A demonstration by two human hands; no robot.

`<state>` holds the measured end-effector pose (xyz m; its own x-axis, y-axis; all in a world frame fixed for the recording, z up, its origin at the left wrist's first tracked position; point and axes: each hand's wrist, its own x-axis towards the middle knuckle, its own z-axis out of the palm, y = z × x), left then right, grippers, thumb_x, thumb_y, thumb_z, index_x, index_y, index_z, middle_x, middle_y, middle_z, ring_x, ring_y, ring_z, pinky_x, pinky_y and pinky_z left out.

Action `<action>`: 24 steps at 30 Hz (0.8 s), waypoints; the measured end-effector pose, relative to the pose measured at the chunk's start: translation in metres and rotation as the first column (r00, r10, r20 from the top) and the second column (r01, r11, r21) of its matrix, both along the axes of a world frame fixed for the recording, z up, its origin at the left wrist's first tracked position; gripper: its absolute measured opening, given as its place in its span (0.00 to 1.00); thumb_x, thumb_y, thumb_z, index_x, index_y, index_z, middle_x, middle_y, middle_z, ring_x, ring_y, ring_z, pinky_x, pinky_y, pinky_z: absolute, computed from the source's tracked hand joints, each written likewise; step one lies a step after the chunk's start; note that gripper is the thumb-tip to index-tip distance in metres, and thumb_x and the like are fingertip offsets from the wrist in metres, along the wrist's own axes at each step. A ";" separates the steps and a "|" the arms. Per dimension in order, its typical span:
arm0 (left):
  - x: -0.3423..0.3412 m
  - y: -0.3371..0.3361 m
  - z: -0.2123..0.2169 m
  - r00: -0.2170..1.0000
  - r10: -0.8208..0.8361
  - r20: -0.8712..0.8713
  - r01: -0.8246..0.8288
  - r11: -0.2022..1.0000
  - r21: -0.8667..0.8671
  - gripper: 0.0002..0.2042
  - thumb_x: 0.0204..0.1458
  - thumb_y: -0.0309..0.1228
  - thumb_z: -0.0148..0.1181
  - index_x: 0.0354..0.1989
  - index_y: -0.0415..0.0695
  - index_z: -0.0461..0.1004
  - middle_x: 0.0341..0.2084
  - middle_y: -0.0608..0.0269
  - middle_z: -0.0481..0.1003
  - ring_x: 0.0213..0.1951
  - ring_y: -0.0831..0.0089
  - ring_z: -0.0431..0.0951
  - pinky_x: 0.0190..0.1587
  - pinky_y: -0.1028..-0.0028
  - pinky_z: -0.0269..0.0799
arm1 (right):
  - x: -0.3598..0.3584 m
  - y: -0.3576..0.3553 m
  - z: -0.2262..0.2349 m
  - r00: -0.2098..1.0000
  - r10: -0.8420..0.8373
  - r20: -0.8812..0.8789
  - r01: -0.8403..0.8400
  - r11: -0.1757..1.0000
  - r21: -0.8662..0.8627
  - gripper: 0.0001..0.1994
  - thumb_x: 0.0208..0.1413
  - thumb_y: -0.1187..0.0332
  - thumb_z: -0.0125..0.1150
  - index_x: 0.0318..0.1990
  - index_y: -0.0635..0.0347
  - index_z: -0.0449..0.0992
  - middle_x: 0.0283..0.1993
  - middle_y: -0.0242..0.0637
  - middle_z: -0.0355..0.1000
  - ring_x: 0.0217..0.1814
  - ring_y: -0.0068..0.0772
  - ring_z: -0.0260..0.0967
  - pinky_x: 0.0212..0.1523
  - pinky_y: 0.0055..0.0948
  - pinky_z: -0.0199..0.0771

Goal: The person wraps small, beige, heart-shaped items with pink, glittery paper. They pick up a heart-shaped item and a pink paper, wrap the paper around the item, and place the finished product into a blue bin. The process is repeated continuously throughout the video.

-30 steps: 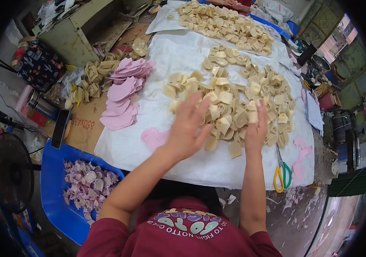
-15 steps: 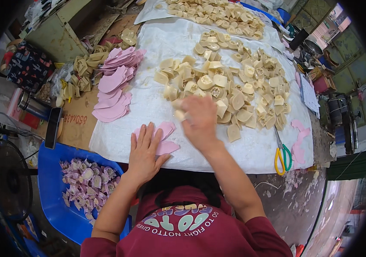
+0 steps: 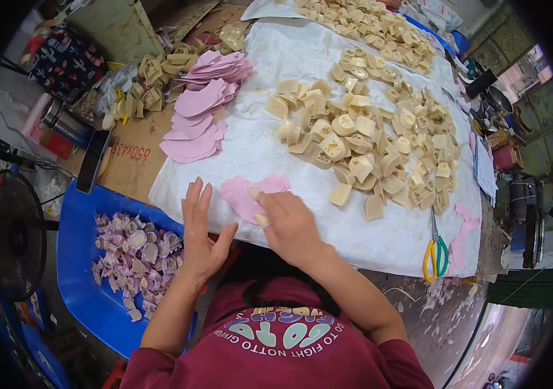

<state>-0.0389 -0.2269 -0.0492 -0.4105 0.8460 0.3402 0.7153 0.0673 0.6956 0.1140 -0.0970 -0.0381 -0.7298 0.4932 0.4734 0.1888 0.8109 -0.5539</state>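
Just in front of me on the white cloth (image 3: 347, 241) lies a thin pink sheet piece (image 3: 241, 194) with a wavy edge. My right hand (image 3: 289, 227) is over its right part, fingers curled with thumb and forefinger on it. Pale cream tips show at that thumb and forefinger; whether they are finger covers or small pieces I cannot make out. Left of the sheet my left hand (image 3: 200, 227) is raised, open, fingers up and thumb apart, holding nothing. Beyond, many cream, cup-like molded pieces (image 3: 360, 142) are heaped. A fanned stack of pink sheets (image 3: 195, 133) lies at left.
Scissors (image 3: 435, 253) with yellow and green handles lie at the right edge beside pink scraps (image 3: 463, 240). A blue tub (image 3: 79, 279) of purplish pieces stands lower left, near a fan (image 3: 7, 233). A phone (image 3: 93, 162) rests on cardboard (image 3: 130, 139).
My right hand has come back from the cream heap, down and left, onto the pink sheet. My left hand has lifted off that sheet. The view has shifted slightly.
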 end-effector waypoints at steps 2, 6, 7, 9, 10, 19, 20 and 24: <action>0.004 -0.007 0.006 1.000 0.028 -0.012 -0.028 1.000 0.000 0.30 0.47 0.25 0.61 0.62 0.40 0.61 0.63 0.46 0.57 0.67 0.50 0.54 0.68 0.56 0.44 | -0.011 -0.006 -0.016 0.993 0.004 0.116 -0.002 1.000 -0.015 0.20 0.44 0.78 0.56 0.49 0.64 0.71 0.35 0.43 0.71 0.37 0.43 0.68 0.38 0.39 0.68; 0.009 -0.015 -0.001 1.000 -0.011 -0.030 0.012 0.999 0.032 0.23 0.46 0.22 0.61 0.54 0.41 0.69 0.55 0.51 0.68 0.61 0.51 0.65 0.67 0.52 0.46 | -0.013 0.000 -0.030 0.998 -0.016 0.058 0.015 1.000 0.010 0.22 0.43 0.78 0.56 0.51 0.65 0.70 0.33 0.44 0.70 0.37 0.44 0.67 0.38 0.39 0.69; 0.015 -0.016 0.000 1.000 0.008 -0.014 -0.007 0.998 0.059 0.18 0.46 0.21 0.61 0.49 0.41 0.73 0.50 0.55 0.72 0.56 0.53 0.70 0.66 0.49 0.47 | -0.014 0.001 -0.028 0.997 -0.010 0.080 0.014 0.999 -0.051 0.22 0.43 0.78 0.56 0.51 0.65 0.70 0.33 0.44 0.70 0.37 0.44 0.67 0.39 0.39 0.70; 0.020 -0.017 -0.001 1.000 -0.015 -0.008 0.016 0.997 0.071 0.17 0.46 0.21 0.61 0.47 0.41 0.74 0.48 0.55 0.73 0.55 0.55 0.71 0.65 0.49 0.48 | -0.014 0.002 -0.017 0.993 0.004 0.121 0.017 0.986 -0.169 0.23 0.43 0.79 0.56 0.51 0.66 0.69 0.32 0.44 0.70 0.37 0.45 0.68 0.40 0.39 0.70; 0.022 -0.018 -0.002 1.000 -0.026 -0.005 0.026 0.996 0.080 0.16 0.46 0.21 0.61 0.46 0.41 0.74 0.48 0.55 0.73 0.54 0.56 0.71 0.65 0.49 0.49 | -0.013 0.000 -0.010 0.987 0.016 0.163 0.001 0.994 -0.105 0.23 0.43 0.78 0.56 0.52 0.66 0.69 0.32 0.44 0.70 0.37 0.45 0.68 0.40 0.40 0.71; 0.021 -0.028 -0.007 0.999 0.026 -0.031 -0.023 0.996 0.085 0.13 0.47 0.22 0.61 0.43 0.42 0.76 0.44 0.57 0.75 0.51 0.59 0.73 0.63 0.51 0.52 | -0.008 0.004 -0.005 0.973 0.006 0.229 0.049 0.971 -0.233 0.17 0.51 0.74 0.58 0.50 0.65 0.71 0.33 0.50 0.74 0.37 0.48 0.72 0.39 0.41 0.73; 0.021 -0.029 -0.008 0.999 0.027 -0.040 -0.024 0.996 0.084 0.13 0.47 0.22 0.61 0.43 0.42 0.76 0.44 0.57 0.75 0.51 0.59 0.73 0.63 0.51 0.53 | -0.006 0.007 -0.002 0.974 0.011 0.228 0.060 0.951 -0.303 0.17 0.52 0.74 0.58 0.50 0.65 0.72 0.34 0.50 0.75 0.37 0.49 0.73 0.40 0.40 0.73; 0.027 -0.019 -0.003 0.995 -0.029 -0.092 0.039 0.994 0.107 0.14 0.45 0.22 0.61 0.43 0.43 0.76 0.44 0.57 0.75 0.50 0.59 0.73 0.62 0.52 0.54 | -0.005 0.011 -0.008 0.967 -0.002 0.253 0.086 0.943 -0.322 0.16 0.54 0.73 0.57 0.51 0.66 0.72 0.37 0.51 0.76 0.38 0.50 0.75 0.41 0.37 0.74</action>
